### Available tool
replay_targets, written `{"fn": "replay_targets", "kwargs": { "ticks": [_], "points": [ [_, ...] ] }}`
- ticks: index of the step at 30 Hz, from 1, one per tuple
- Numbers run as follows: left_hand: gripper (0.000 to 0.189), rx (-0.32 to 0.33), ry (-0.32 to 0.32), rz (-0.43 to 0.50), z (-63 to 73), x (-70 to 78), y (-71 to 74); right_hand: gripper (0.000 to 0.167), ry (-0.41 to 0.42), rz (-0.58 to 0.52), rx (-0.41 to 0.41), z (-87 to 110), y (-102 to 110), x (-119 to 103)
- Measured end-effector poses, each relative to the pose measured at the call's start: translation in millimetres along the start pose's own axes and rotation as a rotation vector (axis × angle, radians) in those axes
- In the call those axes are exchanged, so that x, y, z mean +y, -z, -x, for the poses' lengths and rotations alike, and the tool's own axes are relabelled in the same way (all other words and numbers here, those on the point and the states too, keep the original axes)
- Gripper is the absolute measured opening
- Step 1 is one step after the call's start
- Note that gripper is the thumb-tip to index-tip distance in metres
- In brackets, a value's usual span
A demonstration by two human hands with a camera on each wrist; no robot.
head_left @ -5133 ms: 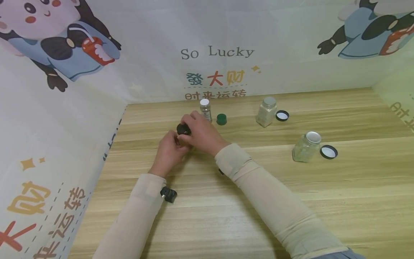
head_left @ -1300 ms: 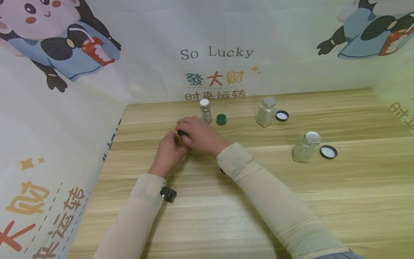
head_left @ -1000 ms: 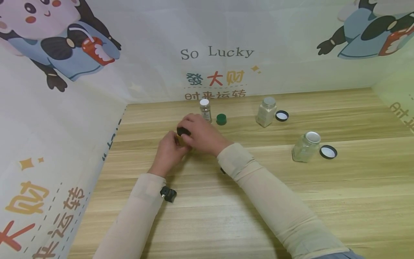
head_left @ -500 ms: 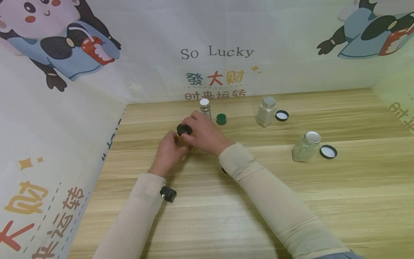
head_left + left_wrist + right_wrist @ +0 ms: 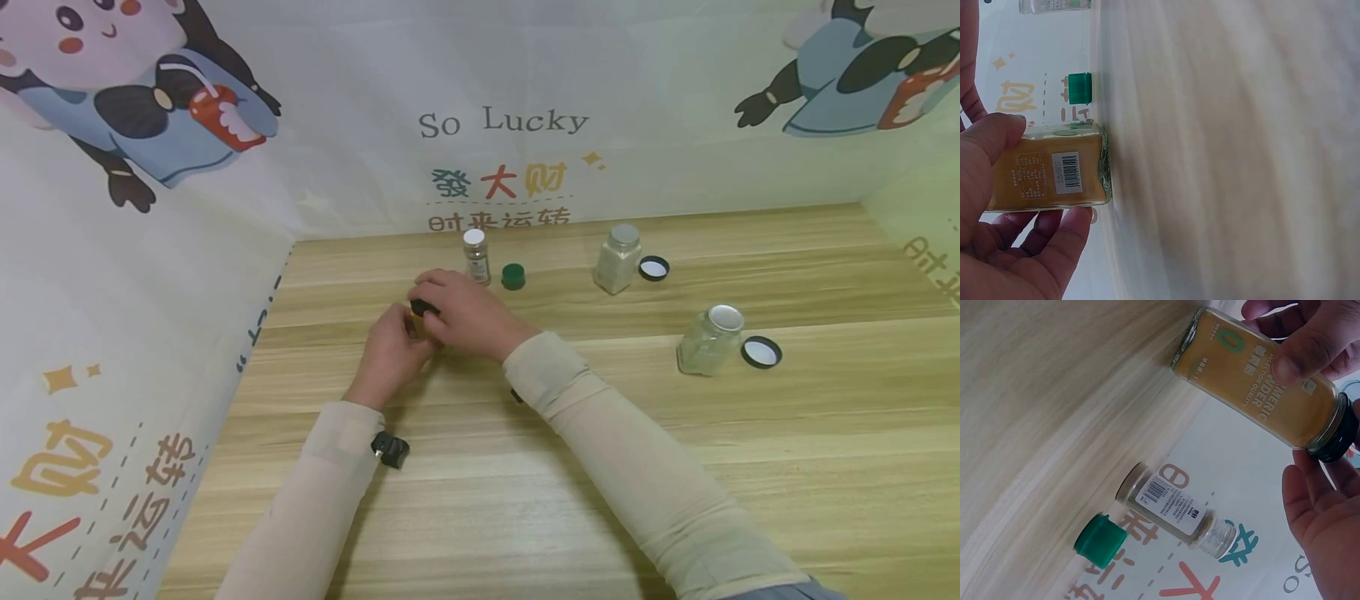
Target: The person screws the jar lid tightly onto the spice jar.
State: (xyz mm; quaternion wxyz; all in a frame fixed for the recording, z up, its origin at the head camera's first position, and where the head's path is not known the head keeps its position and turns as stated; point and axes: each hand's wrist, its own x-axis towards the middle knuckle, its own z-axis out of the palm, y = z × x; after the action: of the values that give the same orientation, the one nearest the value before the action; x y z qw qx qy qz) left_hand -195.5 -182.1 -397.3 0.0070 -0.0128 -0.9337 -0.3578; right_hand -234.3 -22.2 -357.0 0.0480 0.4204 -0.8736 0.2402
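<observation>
In the head view my left hand [image 5: 393, 354] grips the body of a glass spice jar standing on the table. Turmeric-yellow powder fills the jar [image 5: 1235, 375], whose printed front shows in the right wrist view; a barcode label [image 5: 1066, 173] is on the side facing the left wrist camera. The thumb is on one side and several fingers are on the other. My right hand [image 5: 472, 312] holds the black lid [image 5: 1338, 434] on the jar's neck, fingers curled round its edge and covering most of it from above.
Behind the hands stands a small labelled bottle [image 5: 476, 258], with a green cap [image 5: 513, 277] beside it. To the right are two glass jars, one farther back [image 5: 618, 262] and one nearer [image 5: 705, 346], each with a black-rimmed lid [image 5: 762, 352] lying next to it. A printed cloth wall borders the table.
Over the last seconds my right hand has turned back and forth on the black lid; since half a second ago it has rotated left, covering more of it. My left hand and the jar stay put.
</observation>
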Motion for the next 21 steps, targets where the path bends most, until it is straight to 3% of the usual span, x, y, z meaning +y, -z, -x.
{"fn": "replay_targets", "kwargs": {
  "ticks": [9,17,21],
  "points": [
    [0.034,0.001,-0.008,-0.002,0.3,-0.8,-0.8,0.027,-0.065,0.004,0.052,2.7,-3.1,2.8],
    [0.033,0.007,-0.020,0.005,0.9,-1.2,-0.5,0.026,-0.054,0.010,0.079,3.3,-3.4,3.1],
    [0.034,0.006,-0.016,0.007,0.7,-1.1,-0.5,0.025,-0.051,-0.001,0.050,2.2,-2.7,2.4]
  ]
}}
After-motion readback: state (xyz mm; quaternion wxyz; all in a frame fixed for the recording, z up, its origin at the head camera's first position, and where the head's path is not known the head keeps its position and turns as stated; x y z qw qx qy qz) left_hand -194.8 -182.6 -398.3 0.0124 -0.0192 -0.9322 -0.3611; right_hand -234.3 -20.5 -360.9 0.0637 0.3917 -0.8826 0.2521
